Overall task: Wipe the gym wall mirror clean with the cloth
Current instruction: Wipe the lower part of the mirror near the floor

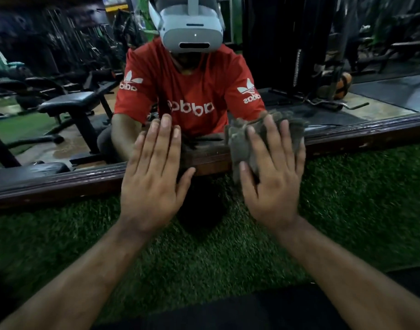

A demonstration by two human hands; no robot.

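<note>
Our right hand (273, 179) lay flat, fingers spread, pressing the crumpled grey cloth (242, 144) against the mirror (299, 55) at its dark wooden frame (61, 184). Beside it, our left hand (152, 177) pressed bare, fingers together. Below the frame, green turf (359, 198) stretched wide.

The scene is dimly lit, and no lamp is seen. The mirror (299, 55) is shown dark and murky, its reflections soft. Straight lines are bent by the wide lens: the wooden frame (61, 182) below the mirror is curved. The cloth (242, 144) is smeared by motion blur. A dark shadow is cast on the green turf (359, 198) below the frame.
</note>
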